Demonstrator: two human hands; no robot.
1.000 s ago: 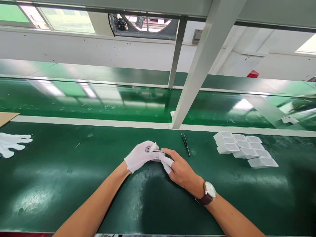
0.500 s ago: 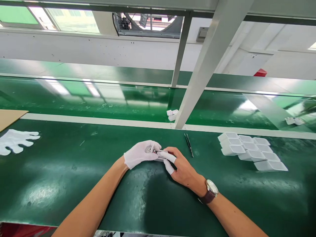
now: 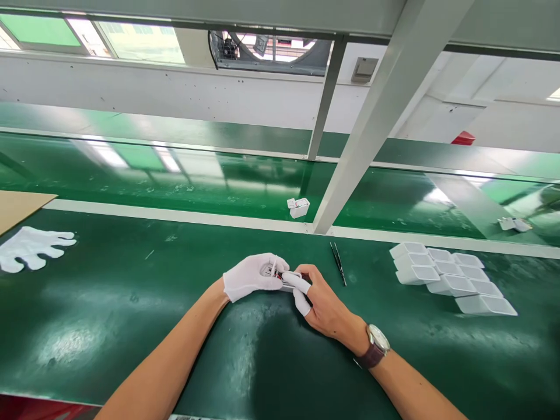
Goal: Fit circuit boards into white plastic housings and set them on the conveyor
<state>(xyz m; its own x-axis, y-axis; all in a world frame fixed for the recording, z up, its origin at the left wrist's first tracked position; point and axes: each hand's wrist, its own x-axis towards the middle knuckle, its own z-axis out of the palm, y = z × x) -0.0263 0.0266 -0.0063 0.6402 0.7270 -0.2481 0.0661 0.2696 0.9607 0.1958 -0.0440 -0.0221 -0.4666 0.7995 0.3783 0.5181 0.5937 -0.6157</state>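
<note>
My left hand [image 3: 254, 276], in a white glove, is closed around a small white plastic housing [image 3: 286, 286] above the green table. Dark and reddish parts, perhaps wires, show inside the housing, too small to make out. My right hand [image 3: 321, 300] wears white finger covers on the thumb and forefinger and pinches the housing's right end. Its covered forefinger lies over the inside of the housing and hides part of it. Black tweezers [image 3: 338, 264] lie on the table just beyond my right hand.
Several white plastic boxes [image 3: 455, 277] stand in rows on the right. A white glove [image 3: 37, 248] lies at the left, near a brown board [image 3: 24, 207]. A slanting metal post [image 3: 371, 146] rises behind the tweezers. On the conveyor belt beyond the rail, a small white box [image 3: 300, 208] sits left of the post.
The view has shifted slightly, moving most things a little down and right. The small white box on the belt has moved left relative to the post. Both hands keep their hold on the housing.
</note>
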